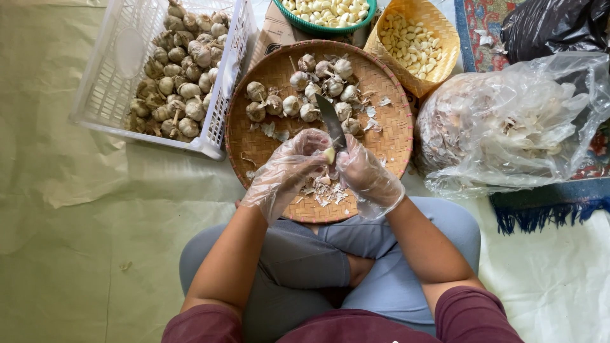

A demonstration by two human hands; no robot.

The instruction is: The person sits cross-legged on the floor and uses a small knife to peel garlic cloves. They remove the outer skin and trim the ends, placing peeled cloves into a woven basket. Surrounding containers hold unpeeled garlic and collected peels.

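Note:
Both my hands wear thin clear plastic gloves and meet over the near half of a round woven bamboo tray (254,136). My left hand (289,168) pinches a pale garlic clove (330,155) at its fingertips. My right hand (367,174) grips a knife (330,117) whose dark blade points away from me, its edge against the clove. Several whole garlic bulbs (302,95) lie on the far half of the tray. Flakes of papery skin (325,192) lie under my hands.
A white plastic crate (101,95) of garlic bulbs stands at the left. A green bowl (318,26) and a yellow woven basket (441,60) of peeled cloves sit behind the tray. A clear plastic bag (508,127) of skins lies at the right. My crossed legs are below.

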